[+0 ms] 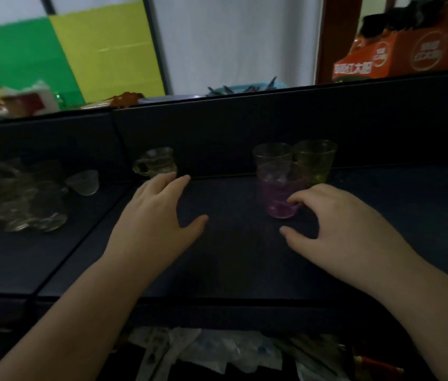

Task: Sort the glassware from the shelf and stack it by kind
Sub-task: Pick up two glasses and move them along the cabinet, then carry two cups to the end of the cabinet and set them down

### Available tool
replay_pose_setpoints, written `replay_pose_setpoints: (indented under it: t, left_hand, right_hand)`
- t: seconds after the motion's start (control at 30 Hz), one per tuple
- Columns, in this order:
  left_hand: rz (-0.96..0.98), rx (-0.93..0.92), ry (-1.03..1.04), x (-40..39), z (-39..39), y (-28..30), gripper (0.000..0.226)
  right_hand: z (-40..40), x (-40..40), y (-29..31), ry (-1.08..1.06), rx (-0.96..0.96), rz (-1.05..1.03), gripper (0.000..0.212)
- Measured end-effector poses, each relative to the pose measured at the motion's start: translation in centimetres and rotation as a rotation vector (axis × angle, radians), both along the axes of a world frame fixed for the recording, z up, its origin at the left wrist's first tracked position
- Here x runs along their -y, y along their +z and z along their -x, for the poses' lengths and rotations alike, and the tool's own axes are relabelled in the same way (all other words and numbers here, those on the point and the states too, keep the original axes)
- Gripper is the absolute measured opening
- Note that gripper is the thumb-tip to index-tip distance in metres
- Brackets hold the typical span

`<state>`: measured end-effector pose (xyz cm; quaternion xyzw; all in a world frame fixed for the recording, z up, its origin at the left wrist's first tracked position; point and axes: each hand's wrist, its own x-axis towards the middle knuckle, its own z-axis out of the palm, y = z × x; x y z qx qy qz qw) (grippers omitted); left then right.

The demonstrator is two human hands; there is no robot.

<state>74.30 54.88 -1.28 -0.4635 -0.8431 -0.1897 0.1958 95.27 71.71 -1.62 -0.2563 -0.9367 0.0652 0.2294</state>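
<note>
Head view: the right hand [346, 224], its grip spread and curled loosely, touches the purple glass [280, 192] standing on the dark shelf [231, 257] before two yellow-green glasses [314, 159]. The left hand [159, 215], fingers spread, reaches toward the handled clear cup [157, 162]. Best close around the base, lift straight.

The room is dim. A dark blue counter [231, 257] with a raised back edge fills the foreground. Behind it hangs a pale curtain [233, 37], with green and yellow panels [80, 50] to the left. A reddish-brown door frame [335, 31] stands at right beside an orange cardboard box [398, 53]. Crumpled plastic bags [217, 350] lie below the counter.
</note>
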Motion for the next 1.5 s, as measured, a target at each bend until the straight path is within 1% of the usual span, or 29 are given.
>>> replay_pose_setpoints:
  t: [0.1, 0.23, 0.5, 0.67, 0.8, 1.0, 1.2, 1.33, 1.5]
  left_hand:
    - [0.027, -0.027, 0.068, 4.5, 1.8, 0.0, 0.077]
    - [0.03, -0.019, 0.114, 11.1, 4.2, -0.3, 0.079]
    - [0.015, -0.056, 0.333, 28.7, 10.7, 0.0, 0.075]
    - [-0.024, -0.007, 0.444, 38.3, 14.4, -0.6, 0.085]
    - [-0.004, 0.011, 0.534, 44.4, 17.5, -1.3, 0.078]
    - [-0.01, 0.042, 0.626, 50.4, 22.1, -2.4, 0.07]
    - [0.039, 0.012, 0.663, 53.3, 29.0, -2.4, 0.068]
    - [0.109, -0.009, 0.668, 54.5, 34.7, -2.0, 0.068]
    - [0.178, 0.005, 0.691, 56.3, 41.9, -1.9, 0.07]
  right_hand:
    - [3.1, 3.1, 0.5, 0.06, -0.009, -0.02, 0.05]
    - [7.9, 8.1, 1.0, 0.114, -0.023, -0.056, 0.05]
    - [19.5, 21.6, 0.7, 0.304, -0.003, -0.029, 0.049]
    - [26.1, 30.1, 0.2, 0.423, -0.022, 0.001, 0.048]
    - [31.1, 35.7, 0.0, 0.506, -0.037, 0.009, 0.048]
    - [38.5, 41.8, -0.3, 0.601, 0.001, -0.024, 0.049]
    - [46.8, 45.3, -0.6, 0.626, -0.038, -0.048, 0.049]
    - [51.8, 46.3, -0.8, 0.614, -0.05, -0.03, 0.052]
    - [56.4, 47.6, -0.7, 0.546, -0.005, -0.053, 0.052]
